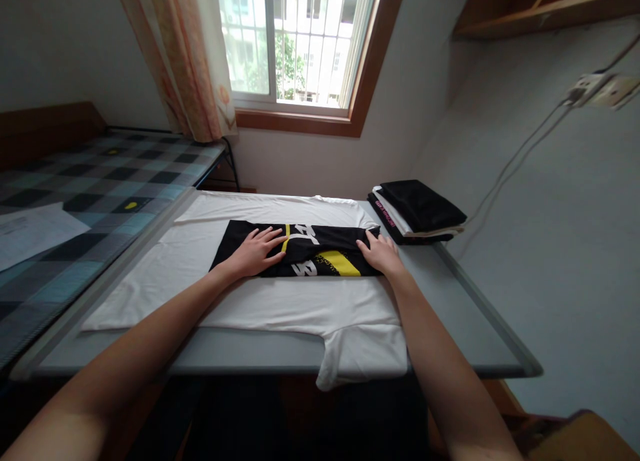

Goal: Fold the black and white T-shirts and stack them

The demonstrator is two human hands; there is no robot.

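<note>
Left hand (257,251) and right hand (381,249) both rest on the folded black garment (339,264), which lies on top of the spread white shirt (295,306) on the bench (480,321). Fingers spread and palm down, the left hand grips nothing; it seems to be keeping the cloth flat. At the garment's right end, the right hand has its fingers bent over the edge; whether it pinches fabric, I cannot tell. With contact towards both ends, the strip is probably being held straight and smooth.

Its long axis runs left to right, roughly along the bench's near edge, and its left end slants. The white shirt lies the same way, hem to the left and sleeves to the right, the near sleeve drooping past the near edge. Spread like that, it likely serves as a bed for the black layer. Folded clothes (423,208) are stacked at the far right, perhaps to leave working room.
</note>
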